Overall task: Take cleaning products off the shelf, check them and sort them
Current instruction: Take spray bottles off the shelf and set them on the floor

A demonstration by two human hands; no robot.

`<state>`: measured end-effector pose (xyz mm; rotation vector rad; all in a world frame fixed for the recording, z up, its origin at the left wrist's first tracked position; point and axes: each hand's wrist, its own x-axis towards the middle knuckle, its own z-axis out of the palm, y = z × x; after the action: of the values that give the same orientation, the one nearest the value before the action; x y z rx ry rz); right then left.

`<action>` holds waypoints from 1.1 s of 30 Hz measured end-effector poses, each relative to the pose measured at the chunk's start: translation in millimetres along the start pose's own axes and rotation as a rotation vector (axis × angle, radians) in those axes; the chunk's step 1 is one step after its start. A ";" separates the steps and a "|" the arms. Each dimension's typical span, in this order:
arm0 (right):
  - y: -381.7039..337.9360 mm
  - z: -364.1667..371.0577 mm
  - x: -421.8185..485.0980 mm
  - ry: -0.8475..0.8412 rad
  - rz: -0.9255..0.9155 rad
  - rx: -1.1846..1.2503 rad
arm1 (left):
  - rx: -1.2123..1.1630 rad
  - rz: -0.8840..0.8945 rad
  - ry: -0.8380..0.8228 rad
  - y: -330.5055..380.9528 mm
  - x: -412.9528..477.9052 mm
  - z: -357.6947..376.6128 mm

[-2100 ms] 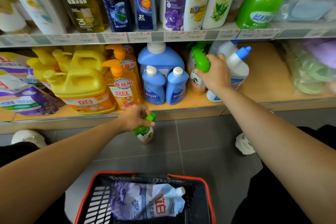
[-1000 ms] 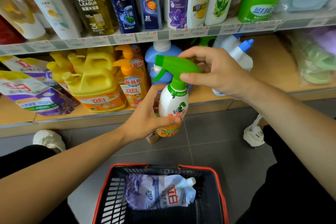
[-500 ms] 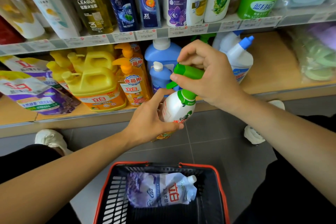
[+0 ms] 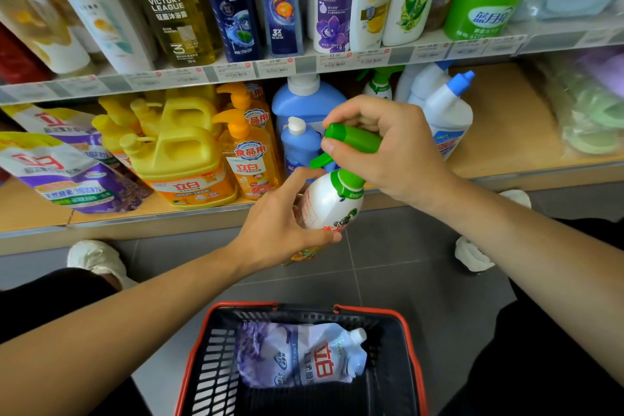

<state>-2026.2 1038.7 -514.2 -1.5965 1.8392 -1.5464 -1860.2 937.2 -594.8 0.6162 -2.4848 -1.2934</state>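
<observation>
1. Step in hand: checking. The white plastic spray bottle with green trigger head [image 4: 332, 204] is off the wooden lower shelf [image 4: 506, 132] and held tilted at centre frame, in front of it.
2. Grip of the left hand [image 4: 283, 230]: fingers wrapped round the bottle's body. Grip of the right hand [image 4: 395, 149]: fingers and thumb curled over the trigger head.
3. Judgement: the next move calls for a verdict on the nozzle, then lowering the bottle into the red-rimmed black plastic basket [image 4: 410, 348] at lower centre, beside the lilac refill pouch [image 4: 304, 358].

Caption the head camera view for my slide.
Left hand grips a white spray bottle, right hand grips its green trigger head, near a red basket.
</observation>
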 end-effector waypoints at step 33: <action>21.4 13.4 -3.8 0.431 -0.108 -0.165 | 0.527 0.088 0.288 24.4 -8.8 -0.9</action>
<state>-2026.8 1031.1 -538.6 -1.5417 2.1782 -1.9568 -1858.1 953.3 -574.5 0.7331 -2.5633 -0.4642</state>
